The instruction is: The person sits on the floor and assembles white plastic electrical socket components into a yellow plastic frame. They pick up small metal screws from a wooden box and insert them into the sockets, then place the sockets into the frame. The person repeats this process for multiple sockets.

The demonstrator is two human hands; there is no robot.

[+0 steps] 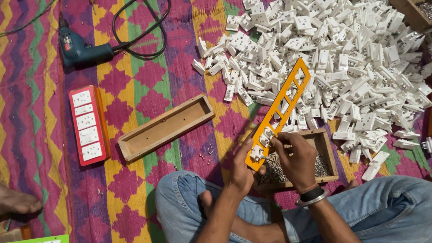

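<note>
1. Left hand (pixel 244 170) grips the lower end of the orange frame plate (pixel 280 111), fingers closed around its near edge. Right hand (pixel 298 155) pinches the same end from the other side, fingertips pressing what looks like a small white socket module (pixel 258 152) into the lowest opening.
2. Frame plate position: held in the air above the small wooden tray of screws (pixel 325 149), which sits just in front of the person's crossed legs on the patterned floor mat (pixel 24 123).
3. Orientation: long axis runs diagonally, from the held end near the tray up and away toward the heap of white socket modules (pixel 338 40). Free end points at the heap and overhangs its near edge. Several rectangular openings along the plate look empty.
4. Risk, judged: the plate is held only at one end, so the long free end could swing or dip into the heap and scatter parts if the grip slackens.
5. Risk, judged: pressing the module at an angle could leave it unseated, or it could slip out and drop into the tray among the screws.
6. Beyond the tray, further left: an empty long wooden box (pixel 166 127), then a red switchboard (pixel 87 125), and a blue drill (pixel 83 47) with its black cord.
</note>
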